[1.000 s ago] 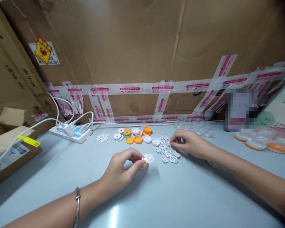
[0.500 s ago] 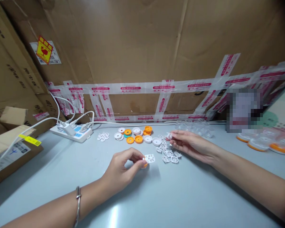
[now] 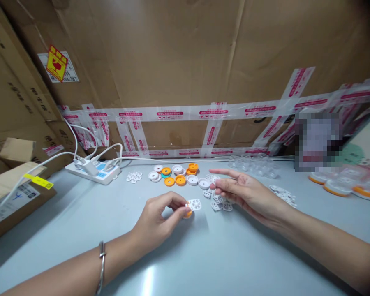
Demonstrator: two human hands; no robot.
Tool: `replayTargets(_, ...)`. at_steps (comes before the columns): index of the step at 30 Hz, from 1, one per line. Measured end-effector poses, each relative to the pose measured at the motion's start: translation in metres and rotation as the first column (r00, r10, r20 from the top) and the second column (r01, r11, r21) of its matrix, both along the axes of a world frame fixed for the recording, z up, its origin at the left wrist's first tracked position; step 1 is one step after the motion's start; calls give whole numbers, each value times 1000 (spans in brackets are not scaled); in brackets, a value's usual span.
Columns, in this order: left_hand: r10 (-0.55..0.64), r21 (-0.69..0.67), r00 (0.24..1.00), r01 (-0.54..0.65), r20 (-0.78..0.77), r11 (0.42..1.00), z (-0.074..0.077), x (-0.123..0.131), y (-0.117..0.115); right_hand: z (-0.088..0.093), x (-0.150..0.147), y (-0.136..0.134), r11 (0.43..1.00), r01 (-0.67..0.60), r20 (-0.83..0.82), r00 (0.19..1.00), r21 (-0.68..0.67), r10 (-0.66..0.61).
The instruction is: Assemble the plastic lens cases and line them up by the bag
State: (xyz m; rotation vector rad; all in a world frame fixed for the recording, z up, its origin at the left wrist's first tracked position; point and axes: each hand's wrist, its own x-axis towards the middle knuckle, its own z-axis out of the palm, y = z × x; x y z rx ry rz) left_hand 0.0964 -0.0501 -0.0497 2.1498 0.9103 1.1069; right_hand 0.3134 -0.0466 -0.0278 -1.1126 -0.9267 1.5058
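My left hand (image 3: 162,216) is closed in a pinch above the table. Between its thumb and fingertips it holds a white openwork plastic piece (image 3: 195,204), with a round orange part (image 3: 188,214) just under it. To the right, my right hand (image 3: 246,191) hovers over a small heap of white spoked pieces (image 3: 222,204). Its thumb and a bent finger pinch a white spoked piece (image 3: 211,179), partly hidden, while another finger stretches out above. Round orange and white plastic rings (image 3: 180,180) lie behind the two hands.
A power strip (image 3: 94,172) with white cables stands at the back left, near a cardboard box (image 3: 18,201). Small white parts (image 3: 133,177) lie beside it. Clear plastic domes (image 3: 254,165), more white pieces (image 3: 282,196) and orange-rimmed domes (image 3: 341,187) sit right. Large cardboard (image 3: 172,61) backs the table.
My right hand has shifted left and nearer, with one finger now stretched out. White pieces beyond its wrist have come into view. My left hand keeps its hold, nearly still.
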Motion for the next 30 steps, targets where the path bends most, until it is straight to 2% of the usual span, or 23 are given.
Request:
replayTargets(2,-3,5,1000,3,5,1000,0,0,0,-1,-4,-5,994,-40,72,997,100,33)
replayTargets(4,-9,-2,1000,9,4,1000,1,1,-1,-2,-9,-9,987,-80,131,989,140,62)
replayTargets(6,-11,-21,1000,11,3,1000,1,1,-1,-5,-15,-13,986,-99,160,984,135,77)
replayTargets(11,-19,-64,1000,20,14,998,-1,3,-2,-14,-29,-21,988,-55,152,988,142,33)
replayTargets(17,-10,18,1000,11,-23,1000,-4,3,-5,-18,-33,-25,982,35,153,986,188,-65)
replayTargets(21,-8,45,1000,9,-23,999,-4,3,-6,-17,-36,-27,986,-22,183,983,163,-9)
replayTargets(25,-14,61,1000,16,-23,998,-4,4,-7,-18,-37,-28,979,-46,233,972,200,-2)
replayTargets(30,-7,29,1000,7,8,1000,-3,4,-6,-19,-35,-27,971,-91,317,948,221,17)
